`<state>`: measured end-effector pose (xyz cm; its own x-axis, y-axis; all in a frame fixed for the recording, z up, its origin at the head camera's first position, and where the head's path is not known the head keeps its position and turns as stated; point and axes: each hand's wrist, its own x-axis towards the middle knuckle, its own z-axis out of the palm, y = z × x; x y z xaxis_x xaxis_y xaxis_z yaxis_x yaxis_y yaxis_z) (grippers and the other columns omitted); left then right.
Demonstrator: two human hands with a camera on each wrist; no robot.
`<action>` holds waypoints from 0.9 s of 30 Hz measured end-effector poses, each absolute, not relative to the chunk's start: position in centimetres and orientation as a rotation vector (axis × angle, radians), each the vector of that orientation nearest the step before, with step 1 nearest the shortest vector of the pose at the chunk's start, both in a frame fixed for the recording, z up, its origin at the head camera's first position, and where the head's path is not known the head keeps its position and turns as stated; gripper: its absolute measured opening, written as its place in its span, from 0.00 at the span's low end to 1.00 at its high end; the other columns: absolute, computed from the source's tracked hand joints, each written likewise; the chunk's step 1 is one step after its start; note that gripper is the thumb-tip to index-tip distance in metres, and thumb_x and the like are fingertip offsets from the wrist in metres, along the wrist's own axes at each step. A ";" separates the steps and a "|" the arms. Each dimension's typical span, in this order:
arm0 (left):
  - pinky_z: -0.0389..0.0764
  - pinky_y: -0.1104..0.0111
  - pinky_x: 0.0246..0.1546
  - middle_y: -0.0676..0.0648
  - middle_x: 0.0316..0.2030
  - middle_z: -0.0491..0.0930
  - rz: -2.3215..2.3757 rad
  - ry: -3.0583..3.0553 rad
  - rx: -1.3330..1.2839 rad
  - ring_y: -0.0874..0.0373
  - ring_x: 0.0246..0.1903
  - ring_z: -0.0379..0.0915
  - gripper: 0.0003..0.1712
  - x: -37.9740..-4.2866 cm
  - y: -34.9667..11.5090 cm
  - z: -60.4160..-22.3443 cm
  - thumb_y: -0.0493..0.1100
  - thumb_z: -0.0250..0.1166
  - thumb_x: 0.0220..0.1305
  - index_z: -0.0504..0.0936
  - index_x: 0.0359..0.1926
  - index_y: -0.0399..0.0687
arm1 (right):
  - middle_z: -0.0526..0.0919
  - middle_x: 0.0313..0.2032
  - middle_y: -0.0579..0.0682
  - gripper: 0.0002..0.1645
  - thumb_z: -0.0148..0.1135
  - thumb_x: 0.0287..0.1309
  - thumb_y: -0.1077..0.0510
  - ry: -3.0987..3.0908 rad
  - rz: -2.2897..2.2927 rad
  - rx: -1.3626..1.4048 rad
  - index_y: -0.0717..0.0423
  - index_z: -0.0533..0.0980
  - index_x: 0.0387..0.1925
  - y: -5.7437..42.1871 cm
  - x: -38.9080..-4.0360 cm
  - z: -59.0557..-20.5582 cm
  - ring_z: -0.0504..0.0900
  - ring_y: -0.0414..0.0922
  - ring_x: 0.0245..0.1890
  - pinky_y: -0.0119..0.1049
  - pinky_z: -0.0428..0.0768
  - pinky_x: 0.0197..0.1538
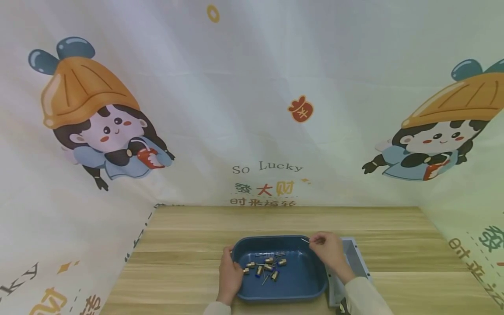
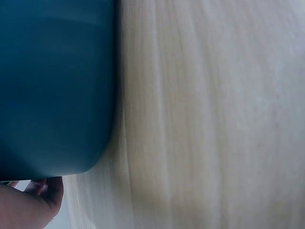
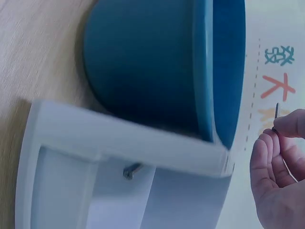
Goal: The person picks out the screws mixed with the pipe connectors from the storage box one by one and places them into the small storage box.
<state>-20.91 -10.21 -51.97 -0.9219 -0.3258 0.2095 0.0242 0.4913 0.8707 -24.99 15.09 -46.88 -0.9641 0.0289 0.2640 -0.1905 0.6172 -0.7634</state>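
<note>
A blue plastic tub point(image 1: 301, 282) stands on the table, holding several brass fittings point(image 1: 269, 267), some with blue collars, and several thin screws point(image 1: 265, 280). My left hand point(image 1: 230, 275) grips the tub's left side, thumb over the rim and fingers along the outer wall. Above the far right corner, my right hand point(image 1: 330, 253) pinches a screw point(image 3: 277, 113) between thumb and fingertips. The threaded shank sticks out past them in the right wrist view. In the left wrist view, the left hand's fingers point(image 2: 56, 193) show only partly beside the tub.
Against the tub's right side stands a grey box point(image 1: 356, 258), partly covered by the right forearm. One screw point(image 3: 132, 171) lies inside it. A dark object point(image 1: 342, 306) shows at the table's near edge by the right sleeve. Printed cloth point(image 1: 252, 109) hangs behind the wooden table point(image 1: 177, 258).
</note>
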 end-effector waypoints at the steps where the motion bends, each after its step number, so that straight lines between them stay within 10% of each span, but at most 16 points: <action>1: 0.71 0.42 0.55 0.27 0.53 0.73 -1.408 -2.394 0.254 0.30 0.56 0.68 0.24 -20.9 -10.2 -52.0 0.21 0.48 0.52 0.68 0.52 0.32 | 0.83 0.23 0.51 0.03 0.65 0.42 0.67 -2.602 1.257 0.123 0.65 0.81 0.24 15.3 -24.9 -46.8 0.79 0.40 0.25 0.29 0.77 0.32; 27: 0.70 0.41 0.55 0.27 0.54 0.72 -1.429 -2.409 0.270 0.30 0.56 0.68 0.25 -21.1 -10.3 -52.4 0.21 0.48 0.52 0.67 0.54 0.32 | 0.82 0.22 0.52 0.05 0.60 0.44 0.66 -2.706 1.123 -0.030 0.65 0.81 0.25 19.6 -23.7 -47.8 0.74 0.40 0.23 0.30 0.71 0.27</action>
<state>-21.07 -10.32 -52.41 -0.9289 -0.3232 0.1806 0.0036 0.4799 0.8773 -23.70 19.62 -47.82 -0.9774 0.0991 0.1865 -0.0621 0.7093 -0.7021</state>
